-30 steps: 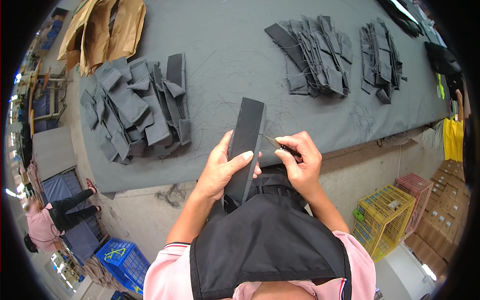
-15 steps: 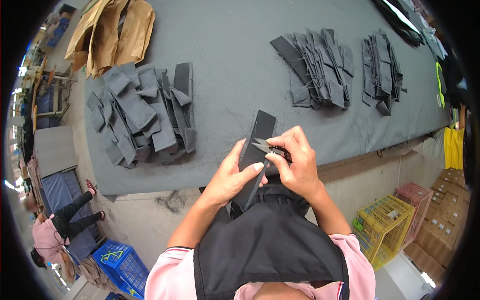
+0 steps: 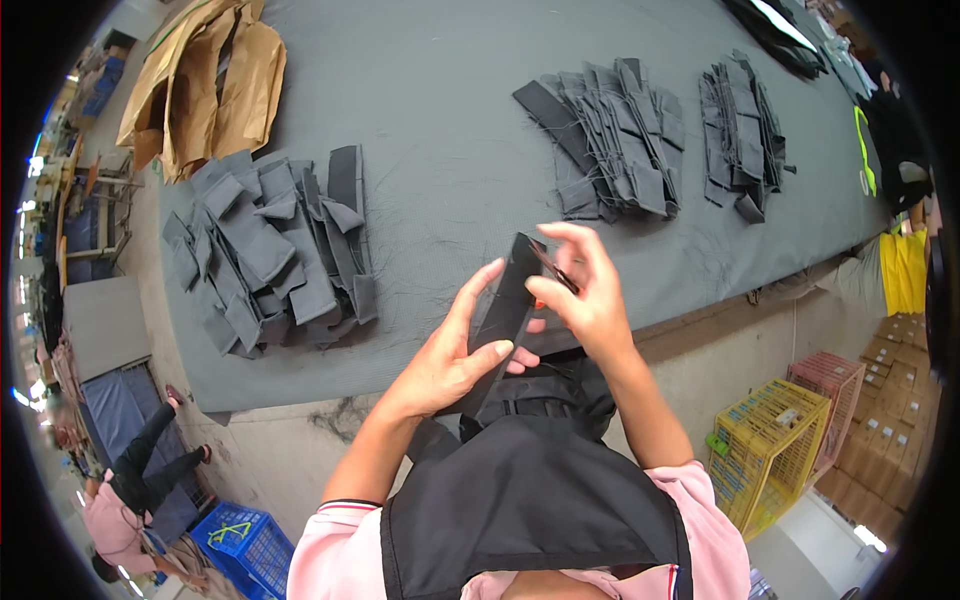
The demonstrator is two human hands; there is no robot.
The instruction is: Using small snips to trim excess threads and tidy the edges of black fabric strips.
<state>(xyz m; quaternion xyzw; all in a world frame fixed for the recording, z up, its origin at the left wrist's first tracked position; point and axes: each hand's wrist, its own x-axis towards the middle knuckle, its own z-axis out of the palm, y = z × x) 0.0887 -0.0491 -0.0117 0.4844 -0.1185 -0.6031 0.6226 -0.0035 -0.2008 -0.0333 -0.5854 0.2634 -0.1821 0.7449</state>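
Note:
My left hand (image 3: 455,350) grips a dark fabric strip (image 3: 503,310), thumb on top and fingers underneath, near the table's front edge. In my right hand (image 3: 588,290) is a pair of small thread snips (image 3: 556,270), held against the strip's right edge close to its upper end. The blades are partly hidden by the fingers and blurred, so I cannot tell whether they are apart. Beyond my left hand lies a loose heap of grey fabric pieces (image 3: 265,250). Farther off to the right, a fanned stack of similar pieces (image 3: 615,140) rests beside a smaller stack (image 3: 742,135).
A crumpled brown paper bag (image 3: 205,95) stands at the far left of the grey-covered table (image 3: 430,180). Yellow (image 3: 765,450) and pink crates (image 3: 830,385) sit on the floor at right, a blue crate (image 3: 245,545) at lower left. Another person (image 3: 130,490) is at left.
The snips have turned more upright and shifted toward the strip's upper end, with my right fingers lifting. My view has shifted slightly, so the table's contents appear farther left.

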